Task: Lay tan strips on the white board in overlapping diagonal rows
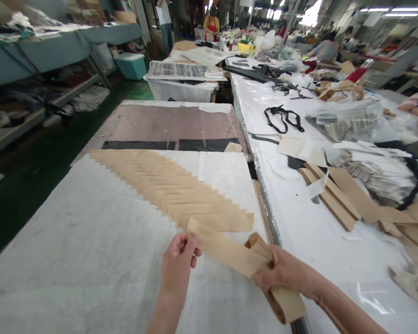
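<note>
Near edge of the table: the left hand (179, 260) pinches the left end of a tan strip (226, 250) between thumb and fingertips, the other fingers curled in. The strip runs rightward, held just above the white sheet (83, 246) that covers the table, into the right hand (286, 274). This hand is closed fully round a bundle of strips (285, 304) at the table's right edge; folded ends stick out above the fist and one end hangs below it.

Just beyond the hands: a row of tan strips (167, 188) lies flat on the white sheet, each overlapping the next. The row steps diagonally from the sheet's far left towards the right edge, and its nearest strip lies just beside the held one.

Far end of the table: a brown sheet (170, 123), crossed by black bands (167, 144).

Right: a metal rail (264, 204) separates a neighbouring table (320, 241), which bears loose tan strips (337, 197) and, farther off, a black cord (284, 118).

Background: a white bin (181, 89) beyond the far edge and a person in a red apron (212, 25).
</note>
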A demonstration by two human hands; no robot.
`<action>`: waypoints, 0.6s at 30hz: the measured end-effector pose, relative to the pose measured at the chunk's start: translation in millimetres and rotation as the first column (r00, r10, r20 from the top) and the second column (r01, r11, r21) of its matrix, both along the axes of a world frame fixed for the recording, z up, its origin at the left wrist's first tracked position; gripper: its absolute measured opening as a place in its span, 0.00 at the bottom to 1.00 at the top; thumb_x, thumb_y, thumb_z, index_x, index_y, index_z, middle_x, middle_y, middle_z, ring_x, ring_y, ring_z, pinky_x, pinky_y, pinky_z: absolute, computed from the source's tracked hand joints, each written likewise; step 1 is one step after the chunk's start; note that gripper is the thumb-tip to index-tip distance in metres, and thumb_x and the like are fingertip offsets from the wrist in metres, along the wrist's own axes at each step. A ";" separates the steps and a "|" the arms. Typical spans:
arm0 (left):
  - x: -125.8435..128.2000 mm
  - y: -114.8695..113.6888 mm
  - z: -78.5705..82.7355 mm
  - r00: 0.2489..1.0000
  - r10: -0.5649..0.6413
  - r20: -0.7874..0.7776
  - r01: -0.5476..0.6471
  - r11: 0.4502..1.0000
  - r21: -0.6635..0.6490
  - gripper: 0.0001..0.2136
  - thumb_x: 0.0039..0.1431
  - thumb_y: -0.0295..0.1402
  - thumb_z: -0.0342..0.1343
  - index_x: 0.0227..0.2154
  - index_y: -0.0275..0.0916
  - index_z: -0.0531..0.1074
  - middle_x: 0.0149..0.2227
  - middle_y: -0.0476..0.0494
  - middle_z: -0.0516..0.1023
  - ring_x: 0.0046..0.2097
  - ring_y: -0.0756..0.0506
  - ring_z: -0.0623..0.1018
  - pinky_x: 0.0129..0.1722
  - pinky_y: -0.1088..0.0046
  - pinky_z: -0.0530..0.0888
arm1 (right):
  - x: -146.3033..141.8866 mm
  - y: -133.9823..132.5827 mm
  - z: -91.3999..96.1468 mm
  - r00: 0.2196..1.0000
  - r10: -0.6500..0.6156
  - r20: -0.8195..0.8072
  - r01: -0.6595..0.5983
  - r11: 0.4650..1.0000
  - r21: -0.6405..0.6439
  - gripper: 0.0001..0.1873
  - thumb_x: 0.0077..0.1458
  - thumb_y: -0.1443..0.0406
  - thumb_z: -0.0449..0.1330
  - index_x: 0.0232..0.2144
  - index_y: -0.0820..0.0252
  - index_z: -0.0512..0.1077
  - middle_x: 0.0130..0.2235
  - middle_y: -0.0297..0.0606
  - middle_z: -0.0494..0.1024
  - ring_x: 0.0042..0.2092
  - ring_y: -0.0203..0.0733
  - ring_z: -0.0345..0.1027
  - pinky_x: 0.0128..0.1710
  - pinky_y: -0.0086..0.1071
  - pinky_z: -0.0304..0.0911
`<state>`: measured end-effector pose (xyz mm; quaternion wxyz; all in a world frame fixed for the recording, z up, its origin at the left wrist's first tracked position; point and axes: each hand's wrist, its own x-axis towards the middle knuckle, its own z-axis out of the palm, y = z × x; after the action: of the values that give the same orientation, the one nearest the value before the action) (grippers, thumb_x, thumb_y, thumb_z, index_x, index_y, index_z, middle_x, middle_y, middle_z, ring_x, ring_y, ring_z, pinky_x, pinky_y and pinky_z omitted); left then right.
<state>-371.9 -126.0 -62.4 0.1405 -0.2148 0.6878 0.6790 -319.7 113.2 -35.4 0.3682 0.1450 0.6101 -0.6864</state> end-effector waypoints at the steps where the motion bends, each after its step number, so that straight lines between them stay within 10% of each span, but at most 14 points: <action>1: 1.5 -2.2 -3.5 1.000 0.000 0.019 0.000 1.000 -0.028 0.17 0.49 0.48 0.57 0.27 0.39 0.65 0.19 0.54 0.69 0.19 0.54 0.62 0.19 0.80 0.57 | -0.3 5.1 -1.2 1.000 -0.022 0.000 0.022 0.999 0.036 0.17 0.37 0.62 0.70 0.28 0.62 0.67 0.22 0.28 0.69 0.22 0.29 0.58 0.20 0.22 0.54; 11: -11.2 -3.5 -26.3 0.991 -0.119 0.066 0.135 0.920 -0.369 0.15 0.55 0.47 0.50 0.26 0.39 0.66 0.21 0.49 0.76 0.19 0.50 0.73 0.21 0.76 0.63 | -20.1 12.1 -34.0 0.918 -0.345 -0.194 0.395 0.816 0.422 0.19 0.47 0.51 0.63 0.19 0.59 0.66 0.20 0.31 0.70 0.23 0.37 0.64 0.24 0.30 0.58; 18: -18.5 -0.2 -24.5 0.977 -0.161 0.142 0.210 0.852 -0.480 0.13 0.56 0.44 0.48 0.26 0.40 0.65 0.19 0.52 0.74 0.18 0.48 0.74 0.23 0.74 0.65 | -23.1 8.1 -53.2 0.886 -0.330 -0.326 0.463 0.656 0.595 0.19 0.45 0.53 0.62 0.36 0.58 0.70 0.24 0.31 0.76 0.31 0.45 0.71 0.34 0.35 0.63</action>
<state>-390.3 -126.2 -86.9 0.1793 -0.2085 0.8478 0.4535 -342.9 121.3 -88.6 0.0740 0.3294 0.7969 -0.5010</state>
